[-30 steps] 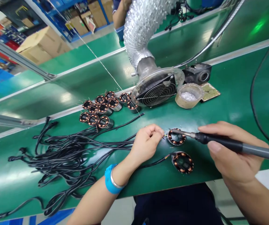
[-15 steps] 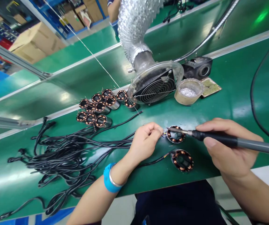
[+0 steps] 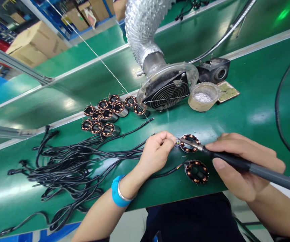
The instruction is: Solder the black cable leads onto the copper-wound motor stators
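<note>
My right hand [image 3: 248, 168] is closed round a soldering iron [image 3: 268, 173], its tip pointing left over the rim of a wire-wound motor stator [image 3: 183, 148]. Pinched between the thumb and forefinger of my left hand [image 3: 157, 151] are thin wires [image 3: 177, 145] at the stator's left edge. The tip is close to these wires; I cannot tell whether it touches them. Nearer the table's front edge lies a second stator [image 3: 196, 172] with copper coils, joined to a black cable [image 3: 165, 174] that passes under my left wrist.
Several stators [image 3: 107, 129] stand in a group at back left. Tangled black cables [image 3: 61, 171] cover the left side. A fume extractor [image 3: 170, 94] with a foil duct [image 3: 145, 27] stands behind my hands, beside a round tub [image 3: 202, 104] and a black iron holder [image 3: 214, 71].
The soldering iron's handle has swung lower, tilting more, and its tip has shifted slightly left. My left hand keeps its pinch on the wires.
</note>
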A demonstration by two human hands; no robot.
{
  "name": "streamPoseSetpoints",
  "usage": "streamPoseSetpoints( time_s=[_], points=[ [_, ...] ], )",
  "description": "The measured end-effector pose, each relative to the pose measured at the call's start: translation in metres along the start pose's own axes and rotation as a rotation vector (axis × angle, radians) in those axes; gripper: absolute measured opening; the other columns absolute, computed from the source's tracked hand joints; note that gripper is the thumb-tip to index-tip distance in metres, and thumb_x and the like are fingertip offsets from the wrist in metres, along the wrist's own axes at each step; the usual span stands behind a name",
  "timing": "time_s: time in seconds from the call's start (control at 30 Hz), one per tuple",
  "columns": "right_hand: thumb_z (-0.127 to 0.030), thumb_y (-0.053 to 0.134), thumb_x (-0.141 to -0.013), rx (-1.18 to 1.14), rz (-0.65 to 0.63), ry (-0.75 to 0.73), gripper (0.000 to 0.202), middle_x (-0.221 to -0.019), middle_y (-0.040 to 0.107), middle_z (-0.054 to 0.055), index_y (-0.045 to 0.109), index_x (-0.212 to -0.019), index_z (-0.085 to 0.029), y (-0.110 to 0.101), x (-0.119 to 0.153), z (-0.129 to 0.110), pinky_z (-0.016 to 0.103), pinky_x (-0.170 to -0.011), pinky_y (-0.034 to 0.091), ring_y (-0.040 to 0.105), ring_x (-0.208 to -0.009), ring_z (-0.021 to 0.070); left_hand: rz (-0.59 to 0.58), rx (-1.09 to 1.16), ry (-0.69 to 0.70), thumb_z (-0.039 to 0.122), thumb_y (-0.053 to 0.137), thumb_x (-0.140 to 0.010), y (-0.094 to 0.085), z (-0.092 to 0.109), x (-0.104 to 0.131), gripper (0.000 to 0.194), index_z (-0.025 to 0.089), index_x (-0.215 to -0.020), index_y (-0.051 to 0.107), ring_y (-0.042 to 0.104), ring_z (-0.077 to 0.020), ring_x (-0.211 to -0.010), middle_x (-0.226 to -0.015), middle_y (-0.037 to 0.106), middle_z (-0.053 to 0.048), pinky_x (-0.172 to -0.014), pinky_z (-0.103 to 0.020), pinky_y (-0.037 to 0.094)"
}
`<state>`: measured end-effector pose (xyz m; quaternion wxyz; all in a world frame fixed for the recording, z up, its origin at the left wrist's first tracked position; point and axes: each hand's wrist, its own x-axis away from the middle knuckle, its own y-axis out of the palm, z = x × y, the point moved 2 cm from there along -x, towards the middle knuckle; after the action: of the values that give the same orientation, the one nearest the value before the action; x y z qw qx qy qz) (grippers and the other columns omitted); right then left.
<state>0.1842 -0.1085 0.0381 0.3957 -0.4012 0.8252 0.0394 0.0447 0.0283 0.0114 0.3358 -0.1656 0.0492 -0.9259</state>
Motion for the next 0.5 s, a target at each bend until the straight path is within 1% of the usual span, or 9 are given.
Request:
streamPoseSetpoints(
  time_s=[0.1,0.23,0.5],
  points=[
    [-0.015,0.063,-0.079,0.032,0.006,-0.027,0.029,-0.067,0.064,0.002,0.073,-0.104,-0.023,0.0004,-0.0001,-0.0002,0.033,-0.042,0.045,0.056,-0.050,0.0170,0.000,-0.006,0.003,0.034,0.055,-0.087,0.0000,-0.0006,0.0000,0.024,0.018,-0.070,0.057,0.040,-0.0110,-0.060,-0.062,0.046,0.004,-0.058,-0.024,0.032],
    [-0.014,0.064,-0.078,0.050,0.024,-0.057,0.030,-0.068,0.065,0.002,0.073,-0.105,-0.021,-0.0008,0.0010,0.0005,0.033,-0.042,0.047,0.058,-0.050,0.0168,-0.002,-0.007,0.003,0.034,0.055,-0.087,0.0002,-0.0009,0.0002,0.023,0.018,-0.070,0.057,0.039,-0.0109,-0.060,-0.062,0.045,0.004,-0.058,-0.024,0.032],
    [-0.015,0.063,-0.079,0.063,0.066,-0.025,0.033,-0.070,0.065,0.003,0.074,-0.108,-0.024,-0.0022,0.0035,0.0012,0.038,-0.043,0.046,0.059,-0.052,0.0199,0.001,-0.004,0.007,0.033,0.054,-0.086,0.0008,0.0015,0.0006,0.022,0.018,-0.070,0.056,0.039,-0.0106,-0.060,-0.062,0.045,0.004,-0.057,-0.023,0.032]
  ],
)
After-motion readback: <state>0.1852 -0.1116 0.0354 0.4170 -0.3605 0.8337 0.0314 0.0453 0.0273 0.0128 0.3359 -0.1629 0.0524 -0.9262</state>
